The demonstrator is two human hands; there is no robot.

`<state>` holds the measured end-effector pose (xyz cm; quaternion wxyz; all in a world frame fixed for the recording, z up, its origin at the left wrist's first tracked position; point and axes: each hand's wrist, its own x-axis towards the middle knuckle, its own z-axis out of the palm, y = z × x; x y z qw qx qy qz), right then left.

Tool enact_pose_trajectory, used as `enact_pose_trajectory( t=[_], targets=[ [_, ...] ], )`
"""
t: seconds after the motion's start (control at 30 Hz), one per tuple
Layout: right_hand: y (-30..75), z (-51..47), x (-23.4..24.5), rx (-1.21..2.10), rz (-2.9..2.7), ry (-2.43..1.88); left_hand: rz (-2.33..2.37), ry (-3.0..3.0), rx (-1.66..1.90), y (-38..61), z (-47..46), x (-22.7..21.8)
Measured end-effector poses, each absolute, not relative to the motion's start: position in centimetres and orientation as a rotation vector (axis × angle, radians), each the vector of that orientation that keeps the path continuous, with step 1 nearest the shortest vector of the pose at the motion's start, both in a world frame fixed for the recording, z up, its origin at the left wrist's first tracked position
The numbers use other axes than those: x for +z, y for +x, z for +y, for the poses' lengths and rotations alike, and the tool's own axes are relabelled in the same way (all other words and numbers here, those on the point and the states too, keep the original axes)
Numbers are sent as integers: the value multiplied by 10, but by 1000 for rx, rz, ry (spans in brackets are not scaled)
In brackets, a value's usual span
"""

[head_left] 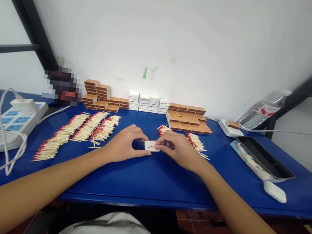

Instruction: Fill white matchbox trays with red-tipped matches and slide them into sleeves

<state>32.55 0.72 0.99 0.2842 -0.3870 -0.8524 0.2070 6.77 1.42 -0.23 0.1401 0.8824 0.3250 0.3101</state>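
On a blue table (146, 183) by a white wall (185, 32), left hand (125, 143) holding a small tray (149, 143), right hand (182, 149) pinching matches (152, 146)

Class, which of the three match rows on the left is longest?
The outermost row, nearest the power strip: it reaches closer to the front edge of the blue table than the middle row and the innermost row.

White power strip (17, 125) and plastic bottle (264, 109)

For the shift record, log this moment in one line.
left hand: gripping white tray | right hand: fingertips at red-tipped matches | behind: stacked brown boxes
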Motion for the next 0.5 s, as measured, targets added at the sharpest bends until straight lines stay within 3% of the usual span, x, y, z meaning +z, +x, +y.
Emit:
enact_pose_trajectory(
  t=[0.37,0.5],
  targets=[
    [321,7,9,631,-2285,-1005,886,2558,829,67,15,-2],
    [353,-1,27,471,-2092,-1091,853,2554,813,67,13,-1]
  ],
)
